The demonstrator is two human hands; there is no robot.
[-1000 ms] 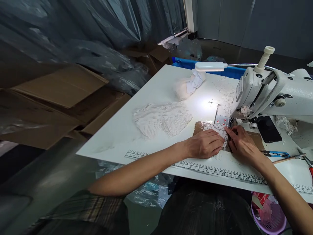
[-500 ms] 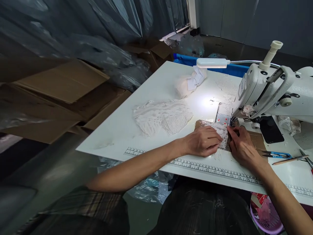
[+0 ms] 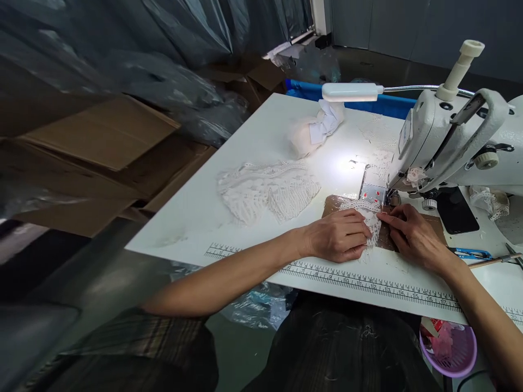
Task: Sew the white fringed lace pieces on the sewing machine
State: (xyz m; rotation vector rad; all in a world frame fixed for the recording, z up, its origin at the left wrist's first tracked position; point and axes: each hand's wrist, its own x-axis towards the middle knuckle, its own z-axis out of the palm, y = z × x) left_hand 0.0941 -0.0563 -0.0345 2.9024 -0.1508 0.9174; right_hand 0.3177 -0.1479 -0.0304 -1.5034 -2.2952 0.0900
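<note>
A small white lace piece [image 3: 370, 216] lies on a brown card [image 3: 433, 227] just in front of the needle of a white sewing machine [image 3: 453, 141]. My left hand [image 3: 339, 235] rests palm down on the lace, fingers bent and pressing its left side. My right hand [image 3: 412, 235] lies on the right, its fingertips pinching the lace edge near the presser foot. A lamp [image 3: 351, 91] on a flexible neck lights the spot.
A pile of white lace [image 3: 265, 190] and a wrapped bundle [image 3: 310, 133] lie on the white table [image 3: 245, 147], which has a printed ruler [image 3: 368, 280] along its front edge. Blue snips [image 3: 469, 253] and a phone [image 3: 460, 209] lie at right. Cardboard boxes [image 3: 102, 141] stand left; a purple basket [image 3: 449, 348] below.
Both hands stay on the lace with only small finger shifts; the right hand's fingers have slid slightly along the edge. The camera view has tilted a little.
</note>
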